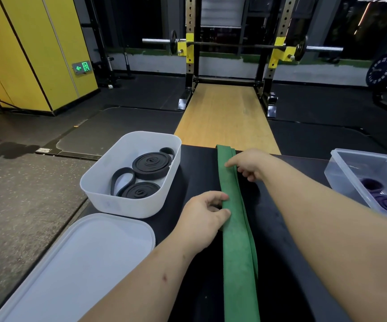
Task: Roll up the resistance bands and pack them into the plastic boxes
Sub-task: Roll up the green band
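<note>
band (pixel 237 231), flat matte green, doubled, left hand (pixel 200 217) and right hand (pixel 251 164) on it

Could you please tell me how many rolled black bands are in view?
2, both in the white box: a far roll and a near roll; others may lie beneath.

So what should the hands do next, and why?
Probably start curling the far end of the green band into a roll. It lies flat and straight on the table, left hand pinching its edge, right hand touching near the far end; the black bands in the white box are already coiled.
</note>
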Action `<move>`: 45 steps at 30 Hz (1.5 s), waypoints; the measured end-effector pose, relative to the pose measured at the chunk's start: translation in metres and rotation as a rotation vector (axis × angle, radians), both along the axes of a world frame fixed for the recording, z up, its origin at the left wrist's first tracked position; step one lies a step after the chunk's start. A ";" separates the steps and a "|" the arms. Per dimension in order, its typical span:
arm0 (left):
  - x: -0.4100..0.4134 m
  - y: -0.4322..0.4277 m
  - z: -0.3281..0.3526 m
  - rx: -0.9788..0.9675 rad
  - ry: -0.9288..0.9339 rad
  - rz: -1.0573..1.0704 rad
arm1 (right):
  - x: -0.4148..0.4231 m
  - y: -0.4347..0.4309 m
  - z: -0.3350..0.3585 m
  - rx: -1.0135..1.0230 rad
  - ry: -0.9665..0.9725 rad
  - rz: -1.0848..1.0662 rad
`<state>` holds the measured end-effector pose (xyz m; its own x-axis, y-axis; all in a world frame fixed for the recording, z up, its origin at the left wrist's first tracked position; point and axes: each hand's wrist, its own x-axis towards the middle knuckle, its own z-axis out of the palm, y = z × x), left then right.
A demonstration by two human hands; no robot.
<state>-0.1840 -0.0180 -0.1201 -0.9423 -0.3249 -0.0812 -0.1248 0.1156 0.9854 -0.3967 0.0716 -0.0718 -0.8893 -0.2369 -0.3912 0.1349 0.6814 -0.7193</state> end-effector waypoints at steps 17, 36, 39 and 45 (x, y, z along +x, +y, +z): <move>0.012 0.011 0.020 -0.177 -0.052 0.042 | 0.158 0.063 -0.004 0.160 0.308 0.186; 0.163 0.074 0.032 0.048 -0.137 0.024 | 0.349 0.153 -0.002 -0.292 0.002 0.044; 0.160 0.077 0.037 0.021 -0.105 0.013 | 0.347 0.151 -0.001 -0.279 0.113 0.033; 0.177 0.082 0.045 -0.355 -0.127 -0.066 | 0.357 0.157 -0.002 -0.088 0.222 0.076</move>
